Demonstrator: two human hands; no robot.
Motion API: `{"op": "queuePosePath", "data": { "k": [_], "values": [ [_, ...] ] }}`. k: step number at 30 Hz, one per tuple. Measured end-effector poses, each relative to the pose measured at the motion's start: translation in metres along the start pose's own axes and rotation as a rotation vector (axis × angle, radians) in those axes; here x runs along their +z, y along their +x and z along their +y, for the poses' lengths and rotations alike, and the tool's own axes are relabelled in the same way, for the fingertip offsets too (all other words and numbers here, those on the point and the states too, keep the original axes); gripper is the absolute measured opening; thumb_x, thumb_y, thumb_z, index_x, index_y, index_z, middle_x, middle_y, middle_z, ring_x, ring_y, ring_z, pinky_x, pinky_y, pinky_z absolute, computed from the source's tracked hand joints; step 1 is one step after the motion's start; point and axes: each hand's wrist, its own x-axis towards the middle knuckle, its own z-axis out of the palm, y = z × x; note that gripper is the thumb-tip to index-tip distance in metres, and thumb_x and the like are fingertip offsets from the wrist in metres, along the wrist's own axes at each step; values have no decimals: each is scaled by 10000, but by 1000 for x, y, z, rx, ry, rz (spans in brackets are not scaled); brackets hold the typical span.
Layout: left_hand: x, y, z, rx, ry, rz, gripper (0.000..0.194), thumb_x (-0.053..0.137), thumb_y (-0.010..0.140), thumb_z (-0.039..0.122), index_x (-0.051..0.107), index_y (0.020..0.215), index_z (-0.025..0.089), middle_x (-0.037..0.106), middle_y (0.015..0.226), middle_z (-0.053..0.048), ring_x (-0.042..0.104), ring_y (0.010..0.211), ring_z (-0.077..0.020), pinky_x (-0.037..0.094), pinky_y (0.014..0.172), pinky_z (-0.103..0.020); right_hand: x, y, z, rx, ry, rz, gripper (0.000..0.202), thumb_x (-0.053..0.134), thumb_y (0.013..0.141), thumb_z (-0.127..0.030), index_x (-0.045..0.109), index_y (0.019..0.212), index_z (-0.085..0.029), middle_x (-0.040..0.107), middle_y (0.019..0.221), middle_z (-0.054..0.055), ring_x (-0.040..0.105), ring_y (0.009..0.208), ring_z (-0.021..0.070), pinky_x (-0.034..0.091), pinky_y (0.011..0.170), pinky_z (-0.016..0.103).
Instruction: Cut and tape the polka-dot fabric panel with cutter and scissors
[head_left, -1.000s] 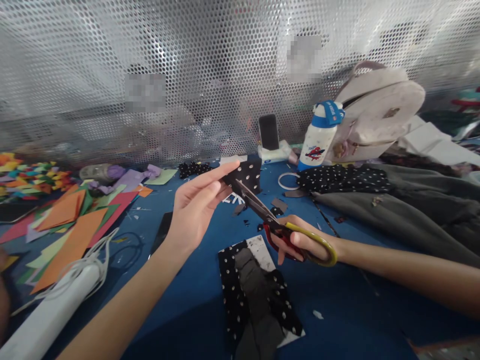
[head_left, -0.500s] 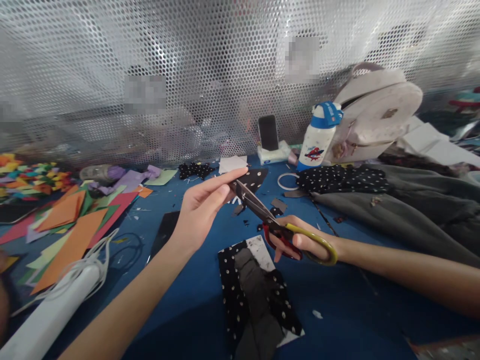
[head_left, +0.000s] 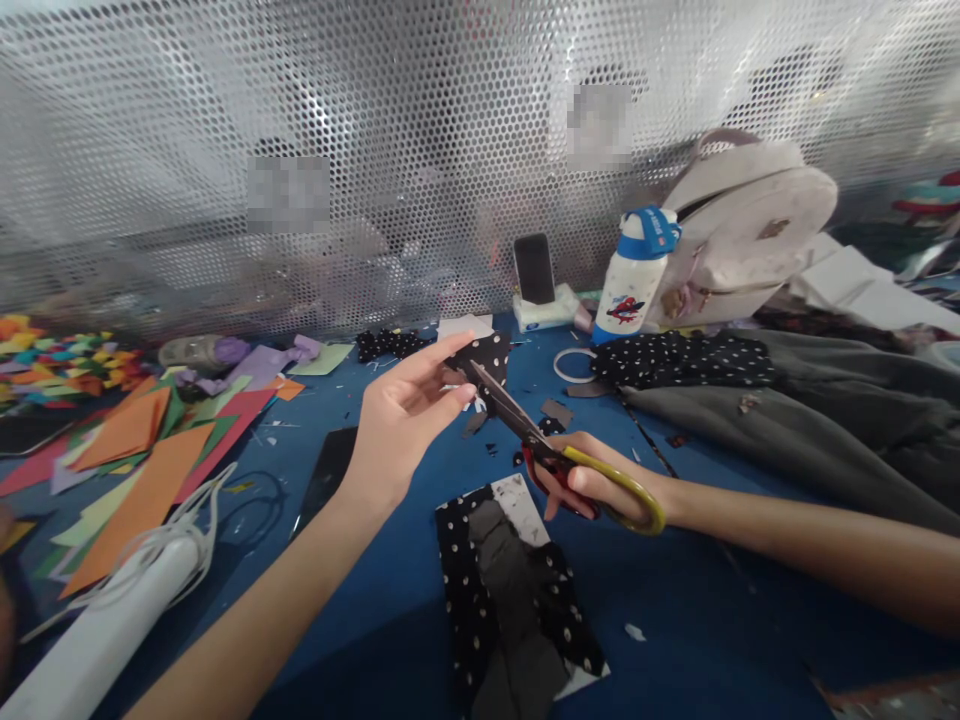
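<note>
My left hand [head_left: 401, 420] pinches a small piece of black polka-dot fabric [head_left: 491, 352] between thumb and fingers, held above the table. In my right hand [head_left: 574, 480] is a pair of scissors [head_left: 615, 478] with one yellow and one red handle loop. Their blades point up and left and lie against the fabric by my left fingertips; whether the edge is being cut I cannot tell. Below my hands lies a white card [head_left: 517, 497] partly covered with black dotted fabric [head_left: 457, 570] and dark grey strips [head_left: 510, 600].
Coloured paper sheets [head_left: 161, 460] and a white power strip [head_left: 112, 620] with its cord lie left. A dark phone [head_left: 326, 475] is beside my left wrist. A water bottle [head_left: 630, 275], a pale backpack [head_left: 750, 240] and dark cloth [head_left: 795, 400] stand or lie right. Perforated metal [head_left: 435, 150] rises behind.
The dotted fabric has turned and shifted slightly left in my left fingers. My left thumb sits a little lower, and the scissors have moved slightly left.
</note>
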Motion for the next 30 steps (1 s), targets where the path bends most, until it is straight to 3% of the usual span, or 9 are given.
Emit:
{"op": "queuePosePath", "data": {
  "k": [6, 12, 19, 30],
  "values": [
    [4, -2, 3, 0, -26, -20, 420, 768, 814, 265, 689, 1227, 263, 732, 1001, -37, 669, 859, -196, 580, 810, -339, 1, 0, 2, 10, -8, 24, 554, 426, 909, -710, 477, 807, -167, 435, 631, -46, 455, 498, 77, 460, 499, 220],
    [9, -6, 0, -37, 16, -25, 497, 801, 775, 261, 670, 1254, 264, 732, 1086, -47, 678, 1001, -244, 589, 860, -375, 0, -1, 4, 31, -23, 23, 577, 416, 902, -728, 490, 848, -159, 513, 667, -23, 451, 488, 71, 440, 480, 213],
    [10, -7, -3, -49, 96, -11, 524, 792, 762, 213, 662, 1266, 266, 743, 1021, -28, 676, 840, -186, 584, 820, -344, 0, -1, 7, 30, -23, 26, 567, 395, 923, -710, 491, 846, -157, 491, 624, -42, 443, 480, 68, 478, 514, 222],
    [7, -5, -1, -26, 46, -49, 610, 766, 775, 204, 594, 1356, 275, 621, 734, 17, 574, 698, -172, 536, 780, -342, 1, -2, 7, 60, -11, 47, 544, 435, 920, -694, 512, 842, -161, 431, 542, -63, 504, 519, 105, 530, 587, 259]
  ]
}}
